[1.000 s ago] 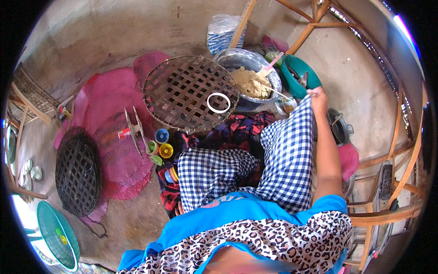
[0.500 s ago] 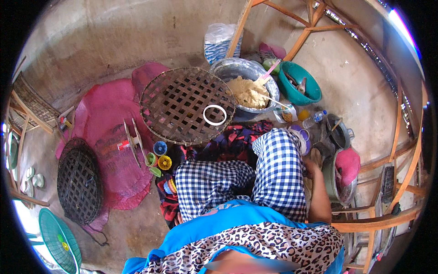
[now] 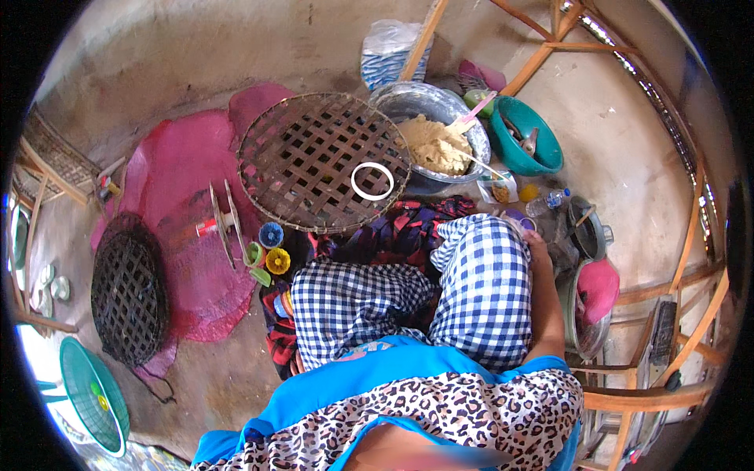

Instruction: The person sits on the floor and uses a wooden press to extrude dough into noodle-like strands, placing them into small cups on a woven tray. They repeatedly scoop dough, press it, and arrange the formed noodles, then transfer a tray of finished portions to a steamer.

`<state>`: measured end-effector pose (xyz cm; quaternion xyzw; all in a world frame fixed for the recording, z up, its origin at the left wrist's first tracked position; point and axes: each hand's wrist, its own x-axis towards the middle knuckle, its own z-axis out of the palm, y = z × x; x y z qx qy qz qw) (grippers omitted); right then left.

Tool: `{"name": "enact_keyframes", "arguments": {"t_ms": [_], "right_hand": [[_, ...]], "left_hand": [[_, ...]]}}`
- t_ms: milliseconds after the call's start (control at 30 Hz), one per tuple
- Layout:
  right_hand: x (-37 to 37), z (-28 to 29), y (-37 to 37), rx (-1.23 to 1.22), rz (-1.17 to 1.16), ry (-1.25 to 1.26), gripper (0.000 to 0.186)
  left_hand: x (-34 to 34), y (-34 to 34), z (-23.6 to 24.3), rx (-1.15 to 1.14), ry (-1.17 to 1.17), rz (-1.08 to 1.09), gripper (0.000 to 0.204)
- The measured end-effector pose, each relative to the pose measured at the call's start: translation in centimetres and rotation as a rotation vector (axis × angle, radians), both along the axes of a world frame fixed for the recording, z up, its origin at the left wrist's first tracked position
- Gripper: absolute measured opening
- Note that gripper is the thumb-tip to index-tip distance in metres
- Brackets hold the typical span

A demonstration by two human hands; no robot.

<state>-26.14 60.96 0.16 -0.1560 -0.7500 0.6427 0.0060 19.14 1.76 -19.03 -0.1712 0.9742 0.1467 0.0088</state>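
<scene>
My right hand is beside my right knee, at the rim of a small purple-and-white cup-like thing. The knee hides part of both, and whether the fingers grip the rim is too small to tell. Only a sliver of my left hand shows beside my left thigh, its fingers hidden. In front of my legs lies a round woven bamboo tray with a white ring on it. Beyond it, a grey basin holds pale dough, a pink spatula and a light stick.
Left of the tray are a spool-like holder, blue and yellow fluted moulds, and pink sheeting. A dark woven tray lies farther left. On the right stand a teal basin, a bottle and pots.
My right hand has moved forward along my right leg to the purple-and-white thing. The whole view has shifted slightly; the tray, ring and dough basin keep their places relative to each other.
</scene>
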Motion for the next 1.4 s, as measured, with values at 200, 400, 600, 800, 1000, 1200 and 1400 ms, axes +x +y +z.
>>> {"name": "enact_keyframes", "arguments": {"t_ms": [200, 400, 600, 800, 1000, 1200, 1400], "right_hand": [[2.1, -2.6, 3.7, 0.324, 0.171, -0.126, 0.016], [8.1, -7.5, 7.5, 0.575, -0.101, -0.494, 0.017], [8.9, -7.9, 9.0, 0.546, -0.153, -0.617, 0.019], [8.2, -6.4, 9.6, 0.542, -0.146, -0.639, 0.020], [7.4, -6.2, 9.4, 0.529, -0.129, -0.621, 0.021], [8.0, -7.4, 9.7, 0.481, -0.121, -0.570, 0.022], [12.0, -8.5, 8.8, 0.432, -0.167, -0.615, 0.024]], "left_hand": [[0.7, 0.6, 0.8, 0.005, -0.027, 0.022, 0.063], [1.3, 1.9, 1.8, -0.001, -0.090, 0.057, 0.064], [1.6, 3.6, 2.6, -0.003, -0.158, 0.085, 0.064], [1.4, 4.3, 3.5, 0.002, -0.198, 0.096, 0.065], [0.7, 4.1, 3.2, -0.015, -0.196, 0.072, 0.066], [-1.0, 4.6, 2.5, -0.034, -0.175, 0.059, 0.066], [-2.2, 5.1, 2.0, -0.019, -0.185, 0.041, 0.067]]}}
